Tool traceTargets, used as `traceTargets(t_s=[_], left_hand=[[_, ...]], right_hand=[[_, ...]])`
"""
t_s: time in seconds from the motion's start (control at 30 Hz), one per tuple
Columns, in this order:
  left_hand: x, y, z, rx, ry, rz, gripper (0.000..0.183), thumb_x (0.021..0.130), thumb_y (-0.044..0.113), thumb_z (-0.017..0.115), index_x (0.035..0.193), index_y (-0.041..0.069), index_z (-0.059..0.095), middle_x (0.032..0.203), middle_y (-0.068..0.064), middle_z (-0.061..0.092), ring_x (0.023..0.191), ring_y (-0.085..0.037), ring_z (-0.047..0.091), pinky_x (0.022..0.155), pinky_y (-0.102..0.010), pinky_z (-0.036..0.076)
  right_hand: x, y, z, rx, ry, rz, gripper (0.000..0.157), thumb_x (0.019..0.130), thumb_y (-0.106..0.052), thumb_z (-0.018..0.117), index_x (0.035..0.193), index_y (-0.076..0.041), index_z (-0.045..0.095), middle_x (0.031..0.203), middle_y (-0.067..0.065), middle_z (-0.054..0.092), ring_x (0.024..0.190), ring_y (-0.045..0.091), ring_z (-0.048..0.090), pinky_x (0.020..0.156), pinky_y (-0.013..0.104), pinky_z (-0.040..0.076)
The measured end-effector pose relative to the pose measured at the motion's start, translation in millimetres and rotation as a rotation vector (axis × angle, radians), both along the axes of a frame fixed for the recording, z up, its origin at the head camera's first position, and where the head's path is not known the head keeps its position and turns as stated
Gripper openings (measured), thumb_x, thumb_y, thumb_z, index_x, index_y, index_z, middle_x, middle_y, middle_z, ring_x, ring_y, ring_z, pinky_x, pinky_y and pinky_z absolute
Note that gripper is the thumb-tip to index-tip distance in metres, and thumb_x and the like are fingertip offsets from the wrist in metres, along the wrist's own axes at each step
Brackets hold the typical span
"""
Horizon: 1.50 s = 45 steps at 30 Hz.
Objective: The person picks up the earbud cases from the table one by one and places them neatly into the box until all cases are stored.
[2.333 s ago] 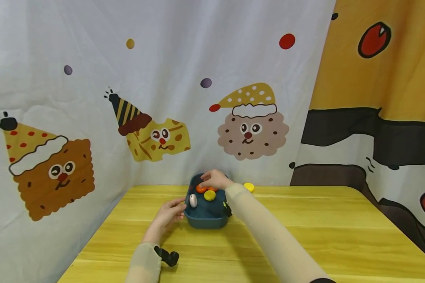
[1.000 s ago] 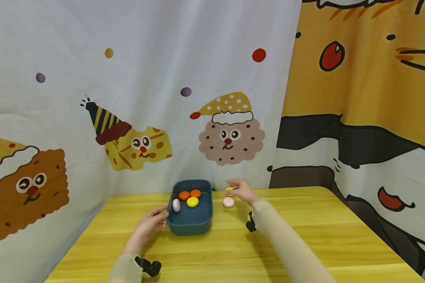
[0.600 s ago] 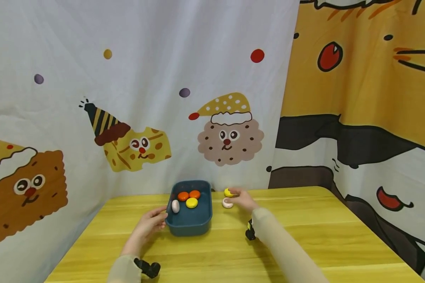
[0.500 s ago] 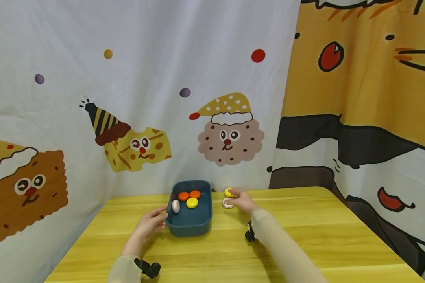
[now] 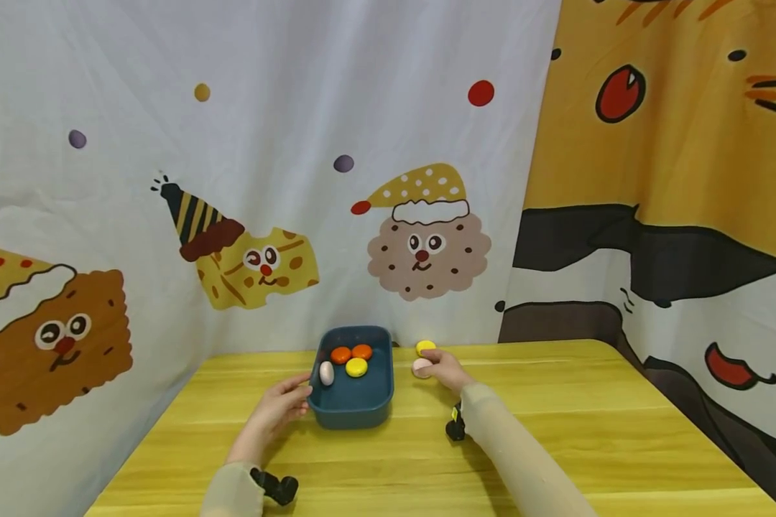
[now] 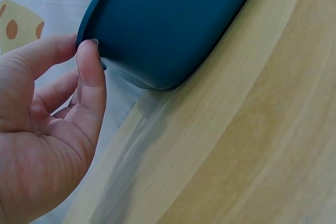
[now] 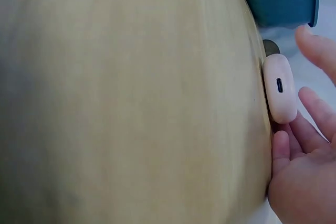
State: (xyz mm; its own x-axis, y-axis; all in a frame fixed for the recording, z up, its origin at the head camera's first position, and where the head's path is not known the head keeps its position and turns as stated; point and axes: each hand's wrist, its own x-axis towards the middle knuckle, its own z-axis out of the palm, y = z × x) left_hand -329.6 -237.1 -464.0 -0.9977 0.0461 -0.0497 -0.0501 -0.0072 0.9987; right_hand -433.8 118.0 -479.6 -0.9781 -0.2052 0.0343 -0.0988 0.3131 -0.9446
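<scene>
At the left edge of a dark blue plastic tub (image 5: 352, 418), my left hand (image 5: 276, 411) pinches the rim between thumb and finger, as the left wrist view shows. Inside the tub lie two orange rounded pieces, one of them the left orange piece (image 5: 340, 355), a yellow rounded piece (image 5: 356, 368) and a white one (image 5: 326, 373) on its side. My right hand (image 5: 449, 370) is at a pale pink rounded case (image 7: 281, 88) with a charging port, lying on the table. Its fingers are spread loosely about the case; one fingertip seems to touch it, and another digit stands apart.
Just behind the pink case is another yellow rounded piece (image 5: 425, 347), partly covered by my right hand. The wooden table (image 5: 556, 402) reaches back to a printed curtain (image 5: 271, 179). Small black wrist cameras hang under both sleeves, such as the left camera (image 5: 274, 487).
My right hand has left the tub, gone right to the yellow piece, then come down to the pink case. The left hand has stayed at the rim. The head view has shifted.
</scene>
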Motion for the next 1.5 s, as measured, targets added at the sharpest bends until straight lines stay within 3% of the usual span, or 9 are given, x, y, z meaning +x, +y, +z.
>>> traceTargets(t_s=[0.23, 0.83, 1.3, 1.5], left_hand=[[-0.6, 0, 1.8, 0.014, -0.008, 0.018, 0.053, 0.095, 0.008, 0.061, 0.142, -0.006, 0.042, 0.098, -0.014, 0.060, 0.070, -0.013, 0.059, 0.063, -0.024, 0.052], [1.1, 2, 2.2, -0.002, -0.006, 0.014, 0.055, 0.095, 0.011, 0.062, 0.143, -0.007, 0.040, 0.100, -0.013, 0.060, 0.070, -0.012, 0.059, 0.066, -0.025, 0.053], [-2.5, 4, 4.4, 0.005, -0.014, 0.035, 0.050, 0.096, 0.008, 0.060, 0.141, -0.006, 0.044, 0.100, -0.016, 0.060, 0.069, -0.013, 0.058, 0.065, -0.027, 0.053], [0.9, 4, 4.9, -0.008, -0.002, 0.026, 0.050, 0.096, 0.007, 0.059, 0.141, -0.008, 0.042, 0.100, -0.015, 0.059, 0.070, -0.014, 0.058, 0.065, -0.026, 0.052]], right_hand=[[-5.3, -1, -1.7, -0.016, -0.015, 0.007, 0.058, 0.082, 0.001, 0.073, 0.135, 0.009, 0.050, 0.134, 0.025, 0.051, 0.120, 0.036, 0.051, 0.101, 0.046, 0.041], [-9.1, -3, -5.8, 0.147, 0.026, -0.058, 0.055, 0.076, 0.004, 0.077, 0.128, 0.004, 0.060, 0.126, 0.019, 0.058, 0.115, 0.034, 0.054, 0.096, 0.046, 0.045], [-5.1, 3, 15.0, 0.180, 0.069, -0.034, 0.047, 0.077, 0.002, 0.076, 0.123, 0.004, 0.064, 0.119, 0.017, 0.062, 0.106, 0.030, 0.057, 0.093, 0.045, 0.045], [-3.6, 6, 21.1, 0.105, 0.016, -0.018, 0.049, 0.077, 0.005, 0.074, 0.124, 0.004, 0.062, 0.122, 0.017, 0.060, 0.105, 0.028, 0.056, 0.094, 0.043, 0.045]])
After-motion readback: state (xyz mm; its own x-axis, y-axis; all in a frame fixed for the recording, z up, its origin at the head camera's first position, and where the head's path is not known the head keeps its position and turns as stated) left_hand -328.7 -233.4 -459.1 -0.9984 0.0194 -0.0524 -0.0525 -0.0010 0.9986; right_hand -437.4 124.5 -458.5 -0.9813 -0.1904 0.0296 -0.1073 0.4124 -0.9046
